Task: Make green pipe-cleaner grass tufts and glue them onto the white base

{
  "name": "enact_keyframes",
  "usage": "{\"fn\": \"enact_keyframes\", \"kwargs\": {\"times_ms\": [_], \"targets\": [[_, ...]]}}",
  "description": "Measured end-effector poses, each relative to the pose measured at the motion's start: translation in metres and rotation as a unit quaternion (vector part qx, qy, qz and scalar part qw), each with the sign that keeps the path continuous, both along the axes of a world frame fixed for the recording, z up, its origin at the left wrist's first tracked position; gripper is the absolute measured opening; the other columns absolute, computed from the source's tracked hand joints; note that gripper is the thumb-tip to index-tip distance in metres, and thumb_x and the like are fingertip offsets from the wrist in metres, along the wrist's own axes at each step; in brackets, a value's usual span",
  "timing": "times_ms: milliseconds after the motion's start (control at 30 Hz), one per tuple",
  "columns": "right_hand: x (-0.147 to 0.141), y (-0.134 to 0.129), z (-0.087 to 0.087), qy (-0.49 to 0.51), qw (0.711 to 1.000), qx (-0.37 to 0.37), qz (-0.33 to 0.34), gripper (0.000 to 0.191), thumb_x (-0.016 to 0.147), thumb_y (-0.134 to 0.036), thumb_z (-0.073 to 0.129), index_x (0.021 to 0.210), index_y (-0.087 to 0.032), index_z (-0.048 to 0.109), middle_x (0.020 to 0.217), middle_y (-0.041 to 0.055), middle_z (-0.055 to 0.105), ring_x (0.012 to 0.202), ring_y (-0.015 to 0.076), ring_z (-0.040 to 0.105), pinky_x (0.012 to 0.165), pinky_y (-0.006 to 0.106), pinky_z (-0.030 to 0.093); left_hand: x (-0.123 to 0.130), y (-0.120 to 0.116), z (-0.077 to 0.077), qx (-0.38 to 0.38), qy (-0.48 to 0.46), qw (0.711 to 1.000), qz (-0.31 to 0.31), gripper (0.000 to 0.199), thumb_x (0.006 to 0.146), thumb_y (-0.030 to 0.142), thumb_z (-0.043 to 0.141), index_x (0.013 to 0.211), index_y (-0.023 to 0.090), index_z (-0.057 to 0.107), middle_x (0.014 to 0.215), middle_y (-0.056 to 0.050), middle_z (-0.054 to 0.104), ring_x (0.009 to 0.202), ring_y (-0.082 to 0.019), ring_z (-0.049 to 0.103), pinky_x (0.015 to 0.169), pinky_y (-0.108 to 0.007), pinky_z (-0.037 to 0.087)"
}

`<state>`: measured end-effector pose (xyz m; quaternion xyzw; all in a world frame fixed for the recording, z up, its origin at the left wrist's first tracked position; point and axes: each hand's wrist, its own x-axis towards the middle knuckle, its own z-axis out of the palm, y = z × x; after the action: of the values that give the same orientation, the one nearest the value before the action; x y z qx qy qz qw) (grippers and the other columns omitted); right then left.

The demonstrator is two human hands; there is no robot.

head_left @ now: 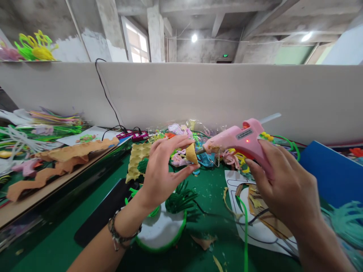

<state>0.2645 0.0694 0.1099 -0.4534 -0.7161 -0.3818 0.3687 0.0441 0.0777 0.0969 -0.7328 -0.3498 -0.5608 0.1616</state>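
Note:
Between the thumb and fingers of my left hand (160,170) is a small yellow-tan, cup-shaped piece (191,153), like one cut from an egg tray. My right hand (289,185) grips a pink hot glue gun (231,136) by its handle; a red light glows on its side and a clear glue stick (270,118) juts from the back. The gun's nozzle (200,150) meets the piece's edge; whether they touch I cannot tell. Below my left hand lies a white round base (161,234) with a green rim, bearing tufts of dark green pipe cleaner (181,200).
A yellow egg tray (136,156) and a black phone-like slab (99,219) lie left. Paper template (235,185) with cardboard scraps lies under my right hand, a blue board (334,170) at right. Pipe cleaners and brown cut strips (56,173) fill the left; a grey partition (198,94) stands behind.

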Motion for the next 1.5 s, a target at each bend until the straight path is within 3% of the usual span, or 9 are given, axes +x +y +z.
{"fn": "enact_keyframes", "kwargs": {"times_ms": [367,500,667,833,1000,1167,1500], "targets": [[0.0017,-0.0099,0.0065,0.01,0.999,0.004,0.035,0.033,0.085,-0.024,0.045,0.117,-0.017,0.047,0.097,0.0088,0.064,0.091,0.0216,0.061,0.071,0.029,0.05,-0.0044,0.0015,0.002,0.002,-0.01,1.0,0.012,0.033,0.071,0.036,0.065,0.101,0.027,0.056,0.104,-0.001,0.061,0.098,-0.019,0.056,0.083,-0.035,0.043],[-0.0018,-0.0093,0.0052,0.024,0.999,0.005,0.029,0.036,0.086,-0.028,0.044,0.12,-0.02,0.043,0.096,0.0087,0.063,0.088,0.0217,0.061,0.07,0.031,0.05,-0.0022,-0.0011,0.0026,-0.006,-0.004,1.0,-0.002,0.036,0.07,0.036,0.066,0.103,0.029,0.055,0.102,0.001,0.062,0.094,-0.018,0.058,0.084,-0.035,0.042],[-0.0028,-0.006,0.0034,0.029,0.999,0.011,0.009,0.048,0.083,-0.045,0.044,0.122,-0.017,0.041,0.092,0.011,0.062,0.083,0.0229,0.061,0.062,0.031,0.048,0.0,-0.0038,0.0041,-0.014,0.013,1.0,-0.021,0.038,0.069,0.035,0.067,0.104,0.028,0.055,0.096,0.001,0.064,0.088,-0.017,0.059,0.085,-0.036,0.042],[0.0008,-0.0022,0.0016,0.034,0.999,0.014,-0.022,0.05,0.082,-0.046,0.047,0.119,-0.013,0.046,0.087,0.0129,0.061,0.072,0.0212,0.059,0.048,0.027,0.041,0.0003,-0.0037,0.0027,-0.019,-0.015,0.999,-0.044,0.038,0.07,0.035,0.067,0.104,0.025,0.053,0.093,-0.001,0.063,0.083,-0.018,0.061,0.083,-0.039,0.043],[0.0008,-0.0012,0.0013,0.034,0.998,0.006,-0.043,0.047,0.084,-0.046,0.042,0.12,-0.016,0.046,0.086,0.0109,0.063,0.07,0.0207,0.059,0.049,0.028,0.041,0.0003,-0.0041,0.0009,-0.002,-0.032,0.999,-0.036,0.039,0.071,0.033,0.066,0.105,0.025,0.049,0.097,-0.001,0.062,0.088,-0.019,0.061,0.089,-0.04,0.042],[0.0001,-0.0023,0.0033,0.011,1.0,0.003,-0.008,0.043,0.085,-0.038,0.044,0.122,-0.016,0.044,0.094,0.0116,0.063,0.082,0.0221,0.062,0.055,0.027,0.046,-0.0006,-0.0009,0.0009,0.009,-0.047,0.997,-0.054,0.039,0.07,0.031,0.068,0.104,0.024,0.052,0.096,-0.002,0.063,0.094,-0.017,0.058,0.082,-0.033,0.049],[0.0039,-0.0066,0.0063,0.012,0.999,-0.012,0.05,0.036,0.085,-0.026,0.043,0.12,-0.021,0.045,0.098,0.0073,0.064,0.091,0.0214,0.061,0.07,0.03,0.051,-0.0002,0.0011,-0.0004,-0.009,-0.064,0.996,-0.065,0.037,0.07,0.025,0.068,0.104,0.024,0.054,0.1,-0.003,0.06,0.092,-0.018,0.061,0.084,-0.034,0.052]]}}
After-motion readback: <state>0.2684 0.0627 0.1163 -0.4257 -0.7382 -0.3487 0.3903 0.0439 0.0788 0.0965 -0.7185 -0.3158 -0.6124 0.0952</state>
